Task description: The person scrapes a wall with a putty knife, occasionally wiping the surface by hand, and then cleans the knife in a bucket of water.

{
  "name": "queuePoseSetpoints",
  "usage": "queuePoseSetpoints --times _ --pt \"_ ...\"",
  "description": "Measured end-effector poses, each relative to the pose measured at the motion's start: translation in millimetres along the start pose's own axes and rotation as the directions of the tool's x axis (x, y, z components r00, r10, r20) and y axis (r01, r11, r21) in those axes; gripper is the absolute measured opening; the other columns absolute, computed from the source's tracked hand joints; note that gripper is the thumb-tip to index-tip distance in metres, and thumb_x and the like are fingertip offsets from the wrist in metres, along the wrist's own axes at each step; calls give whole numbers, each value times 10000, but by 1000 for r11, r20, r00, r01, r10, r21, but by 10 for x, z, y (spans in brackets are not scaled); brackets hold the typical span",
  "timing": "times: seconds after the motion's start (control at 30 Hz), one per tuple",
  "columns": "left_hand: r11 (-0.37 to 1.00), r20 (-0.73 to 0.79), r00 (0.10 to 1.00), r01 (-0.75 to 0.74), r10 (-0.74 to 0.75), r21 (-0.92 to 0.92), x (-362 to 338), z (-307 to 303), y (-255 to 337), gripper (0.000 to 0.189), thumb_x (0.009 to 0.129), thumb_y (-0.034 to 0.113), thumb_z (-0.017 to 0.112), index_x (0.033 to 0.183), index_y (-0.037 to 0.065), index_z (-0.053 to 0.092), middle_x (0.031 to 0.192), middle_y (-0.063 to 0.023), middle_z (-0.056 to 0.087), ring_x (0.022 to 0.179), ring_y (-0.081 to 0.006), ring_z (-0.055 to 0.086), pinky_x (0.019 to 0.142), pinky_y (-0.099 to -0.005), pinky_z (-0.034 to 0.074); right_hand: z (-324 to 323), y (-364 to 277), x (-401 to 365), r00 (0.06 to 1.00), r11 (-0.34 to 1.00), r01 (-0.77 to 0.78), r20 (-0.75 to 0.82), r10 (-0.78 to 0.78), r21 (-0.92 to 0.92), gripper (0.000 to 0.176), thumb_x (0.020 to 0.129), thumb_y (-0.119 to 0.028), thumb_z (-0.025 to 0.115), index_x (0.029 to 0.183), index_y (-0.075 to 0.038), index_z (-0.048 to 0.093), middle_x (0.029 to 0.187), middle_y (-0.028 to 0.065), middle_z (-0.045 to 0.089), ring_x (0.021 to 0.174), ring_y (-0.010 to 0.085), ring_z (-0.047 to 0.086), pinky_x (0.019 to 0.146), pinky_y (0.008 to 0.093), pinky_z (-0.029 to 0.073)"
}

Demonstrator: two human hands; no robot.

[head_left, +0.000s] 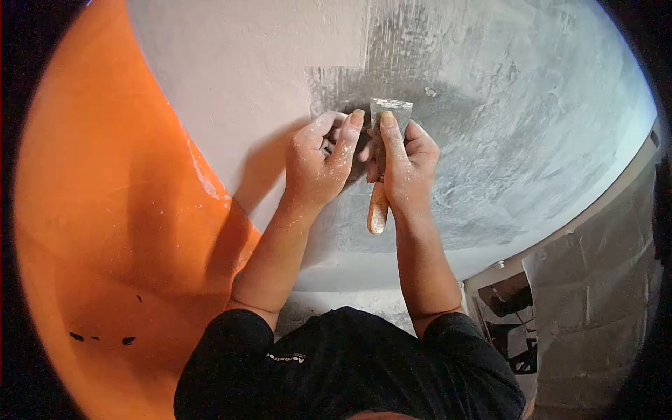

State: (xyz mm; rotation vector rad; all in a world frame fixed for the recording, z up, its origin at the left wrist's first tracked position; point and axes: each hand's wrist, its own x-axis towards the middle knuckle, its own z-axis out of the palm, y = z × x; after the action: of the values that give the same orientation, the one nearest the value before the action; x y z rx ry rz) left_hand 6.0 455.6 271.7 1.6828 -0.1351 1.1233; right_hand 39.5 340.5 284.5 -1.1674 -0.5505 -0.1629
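My right hand (409, 157) is closed around a putty knife (378, 210), its thumb pressed flat along the metal blade. The blade's edge, with pale filler on it, points up, and the worn wooden handle hangs below the palm. Just left of the blade is my left hand (318, 157), its fingers curled and its thumb raised. Whatever lies inside those fingers is hidden. White dust covers both hands. In front of them is a wall (483, 126) with grey, streaky filler over part of its pale surface.
On the left is an orange wall (91, 175) with white smears along its border and a few dark chipped spots. A grey sheet (595, 287) hangs at the lower right, beside a dark picture or panel (507, 322). Shadows of my arms fall on the walls.
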Motion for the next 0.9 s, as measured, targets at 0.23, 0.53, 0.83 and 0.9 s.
queuePoseSetpoints --times 0.23,0.53,0.83,0.9 --pt "996 104 991 -83 81 23 226 75 143 205 955 182 656 890 -10 682 671 -14 615 624 -55 541 570 -243 439 72 -133 236 997 996 76 -12 -77 -44 257 971 -200 641 811 1 651 629 33 625 448 73 534 387 237 400" --pt "947 -2 964 -261 266 190 343 112 279 208 930 160 650 859 -33 685 639 -133 633 553 -158 569 548 -321 450 145 -220 320 995 995 92 -37 -94 -42 317 950 -191 668 701 -6 606 568 32 592 402 79 519 342 247 379" --pt "974 -2 975 -220 220 57 356 134 137 198 931 152 640 885 -33 693 682 -160 659 569 -186 603 558 -331 462 143 -140 305 994 994 104 -29 -106 -46 301 946 -187 672 720 5 625 572 31 594 409 75 517 341 244 389" --pt "973 3 974 -227 227 43 363 133 97 198 932 152 637 884 -32 693 681 -162 658 568 -189 603 557 -331 463 142 -127 298 995 994 97 -29 -98 -40 302 947 -188 672 720 6 627 574 29 595 414 72 517 342 245 390"
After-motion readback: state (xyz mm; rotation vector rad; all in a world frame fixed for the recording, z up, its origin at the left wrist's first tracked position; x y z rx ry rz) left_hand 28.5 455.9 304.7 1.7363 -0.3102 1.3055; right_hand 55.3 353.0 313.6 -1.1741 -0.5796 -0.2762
